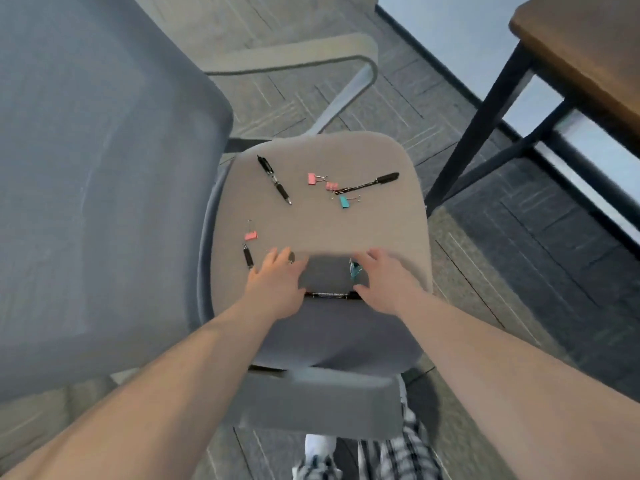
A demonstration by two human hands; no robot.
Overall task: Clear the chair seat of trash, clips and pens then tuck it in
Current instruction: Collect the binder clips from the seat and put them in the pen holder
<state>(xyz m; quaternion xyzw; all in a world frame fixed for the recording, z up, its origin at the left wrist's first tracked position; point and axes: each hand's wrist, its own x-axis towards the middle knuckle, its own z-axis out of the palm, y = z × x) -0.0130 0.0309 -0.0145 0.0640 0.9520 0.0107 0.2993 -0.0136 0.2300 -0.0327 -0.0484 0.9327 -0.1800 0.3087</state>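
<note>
The grey fabric-covered chair seat (322, 220), a rounded square with soft corners, fills the middle of the view, with the tall grey mesh-like backrest (97, 168) rising at the left and a pale grey curved plastic armrest (298, 57) looping behind it. A second grey padded armrest (318, 400) sits in the foreground, blurred.

Scattered on the seat cloth are a black retractable pen with a rubber sleeve (274, 180) lying diagonally toward the back left, and a slim black capped pen (369, 183) toward the back right. Between them lie a pink metal binder clip (312, 178), a second pink binder clip (331, 186) touching the slim pen's tip, and a teal binder clip (344, 201) just beside it. Nearer the front left is another pink binder clip (251, 235), with a short black pen (248, 257) just below it.

Both bare hands reach over the seat's front edge. The left hand (275, 282) lies flat with fingers spread wide, close beside the short pen, holding nothing that can be seen. The right hand (384, 282) has its grip curled loosely; a teal clip (355, 270) sits at its fingertips, but whether it is pinched cannot be told. Between the hands is a dark shadowed patch and a thin dark metallic-looking bar (329, 294), too blurred to identify.

The floor (398, 98) is grey carpet tile with a ribbed pattern. At the right stands a brown wooden desk (585, 46) on black metal legs, well apart from the seat.
</note>
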